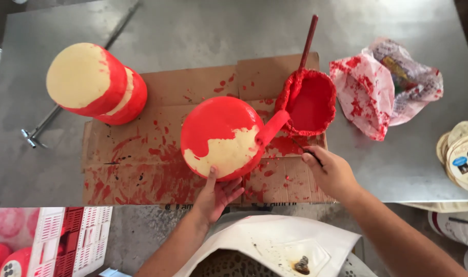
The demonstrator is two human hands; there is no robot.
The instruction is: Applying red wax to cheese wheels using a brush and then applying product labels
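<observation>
Cheese wheel [222,138], half-coated in wet red, rests on spattered cardboard [141,169]. The left hand [217,192] cups its bare near edge; the right hand [332,172] pinches a small roller [273,128]. It looks heavy, firm and slippery where painted, so the uncoated patch seems safest.

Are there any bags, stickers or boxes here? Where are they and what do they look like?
Crumpled plastic bag: on the metal table at the right, white and clear, smeared red.
Round labels: stacked at the right edge, cream discs with a blue spot.
Flattened cardboard: under the work, brown, splashed red.
Crates: bottom left, white and red plastic.
</observation>
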